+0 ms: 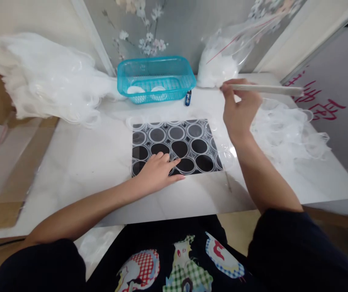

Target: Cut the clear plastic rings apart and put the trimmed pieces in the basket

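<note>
My left hand (157,170) lies on a black sheet patterned with rows of clear rings (195,164). Its thumb and index finger stretch out to the right, the other fingers bend a little, and nothing is held in it. Raised to the right of the sheet, my right hand (242,107) is closed in a pinch on a long off-white stick (271,89). The stick points out to the right, and its other end is mostly covered by my fingertips. Loose clear rings (227,158) lie against the sheet's right edge.
Behind the sheet stands a turquoise plastic basket (157,99) with white round pieces inside, a small blue bottle-like object (188,98) beside it. White translucent pieces pile up at left (48,81) and right (286,129). A filled clear bag (219,61) leans against the wall.
</note>
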Tool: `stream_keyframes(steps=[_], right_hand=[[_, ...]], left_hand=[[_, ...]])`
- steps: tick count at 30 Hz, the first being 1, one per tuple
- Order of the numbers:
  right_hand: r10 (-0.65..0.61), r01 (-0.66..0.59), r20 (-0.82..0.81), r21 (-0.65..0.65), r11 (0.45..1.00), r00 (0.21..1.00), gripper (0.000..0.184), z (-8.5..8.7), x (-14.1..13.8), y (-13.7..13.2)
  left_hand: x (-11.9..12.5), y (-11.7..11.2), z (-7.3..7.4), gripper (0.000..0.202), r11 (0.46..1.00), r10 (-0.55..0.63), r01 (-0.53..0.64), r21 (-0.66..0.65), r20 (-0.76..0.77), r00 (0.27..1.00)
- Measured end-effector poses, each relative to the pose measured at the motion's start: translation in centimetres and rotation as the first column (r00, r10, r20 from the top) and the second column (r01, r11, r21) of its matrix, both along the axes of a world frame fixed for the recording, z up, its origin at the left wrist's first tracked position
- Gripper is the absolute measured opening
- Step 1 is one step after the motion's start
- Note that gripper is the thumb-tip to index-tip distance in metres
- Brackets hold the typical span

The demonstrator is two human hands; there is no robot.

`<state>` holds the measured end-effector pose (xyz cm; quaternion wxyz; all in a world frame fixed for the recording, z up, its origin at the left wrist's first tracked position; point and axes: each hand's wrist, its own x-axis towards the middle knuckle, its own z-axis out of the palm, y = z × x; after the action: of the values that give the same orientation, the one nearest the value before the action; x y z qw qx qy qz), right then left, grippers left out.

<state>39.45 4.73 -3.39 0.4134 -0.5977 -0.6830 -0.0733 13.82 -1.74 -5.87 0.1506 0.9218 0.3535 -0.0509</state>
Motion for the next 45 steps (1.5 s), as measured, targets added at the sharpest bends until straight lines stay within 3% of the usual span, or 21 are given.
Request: stream_keyframes(steps=[3, 5, 8, 12, 20, 23, 25, 30, 32, 35, 37, 39, 41, 43, 45], right_hand=[[0.035, -0.036, -0.013, -0.022, 0.999, 0.999, 0.018, 0.1, 0.1, -1.7], [0.181, -0.185, -0.04, -0.174, 0.967, 0.983, 0.016, -1.8, -0.3, -4.2], [0.233, -0.301, -0.226, -0.337, 0.892, 0.946, 0.016, -5.0, -0.2, -7.3], [0.213, -0.401, -0.458, -0.366, 0.84, 0.863, 0.018, -6.6, 0.5, -8.5], [0.192, -0.398, -0.46, -0.407, 0.822, 0.867, 0.017, -6.4, 0.8, -8.0], [0.2, -0.373, -0.413, -0.397, 0.839, 0.888, 0.014, -6.7, 0.9, -8.2], [0.234, -0.347, -0.322, -0.358, 0.867, 0.918, 0.012, -6.9, 0.7, -8.8], [0.326, -0.274, 0.143, -0.295, 0.915, 0.935, 0.025, -6.6, -0.3, -10.0], [0.27, -0.203, 0.213, -0.29, 0.935, 0.939, 0.025, -5.6, 0.2, -8.5], [0.097, -0.055, 0.188, -0.218, 0.975, 0.977, 0.022, -3.0, 2.5, -3.9], [-0.113, 0.119, 0.059, -0.113, 0.986, 0.992, 0.025, -1.0, 4.1, -1.2], [-0.166, 0.164, -0.035, -0.039, 0.986, 0.986, 0.023, 0.0, 4.9, -0.5], [-0.049, 0.049, -0.02, -0.035, 0.998, 0.999, 0.018, -0.4, 4.9, -1.7], [0.113, -0.112, 0.001, -0.135, 0.984, 0.994, 0.015, -2.1, 4.5, -4.2], [0.173, -0.194, -0.105, -0.255, 0.947, 0.979, 0.014, -4.2, 4.4, -6.7]], left_hand=[[0.2, -0.1, -0.1, 0.068, 0.999, -0.01, 0.009, 0.036, 0.036, 0.999], [0.8, -0.3, -0.3, 0.069, 0.995, -0.035, 0.028, 0.097, 0.079, 0.996], [2.2, -0.6, -0.8, 0.068, 0.976, -0.115, 0.098, 0.193, 0.079, 0.99], [4.3, -0.4, -1.1, 0.071, 0.947, -0.185, 0.183, 0.264, -0.016, 0.983], [5.6, 0.3, -1.2, 0.073, 0.942, -0.177, 0.195, 0.272, -0.091, 0.98], [5.6, 0.4, -1.2, 0.072, 0.956, -0.166, 0.18, 0.232, -0.079, 0.983], [5.7, 0.5, -1.1, 0.071, 0.971, -0.151, 0.159, 0.18, -0.059, 0.987], [6.0, 0.9, -0.3, 0.067, 0.99, -0.131, 0.132, 0.044, -0.028, 0.991], [6.1, 1.1, 0.1, 0.066, 0.99, -0.139, 0.139, 0.003, -0.04, 0.989], [6.0, 1.4, 0.7, 0.063, 0.99, -0.124, 0.12, -0.078, -0.049, 0.991], [5.9, 1.6, 1.0, 0.061, 0.988, -0.099, 0.092, -0.122, -0.049, 0.994], [5.8, 1.7, 1.3, 0.058, 0.988, -0.079, 0.072, -0.135, -0.046, 0.996], [5.9, 1.7, 1.3, 0.058, 0.991, -0.071, 0.068, -0.113, -0.02, 0.997], [6.4, 1.6, 1.1, 0.058, 0.994, -0.086, 0.088, -0.056, 0.038, 0.996], [7.4, 1.5, 0.7, 0.061, 0.991, -0.128, 0.125, 0.041, 0.09, 0.988]])
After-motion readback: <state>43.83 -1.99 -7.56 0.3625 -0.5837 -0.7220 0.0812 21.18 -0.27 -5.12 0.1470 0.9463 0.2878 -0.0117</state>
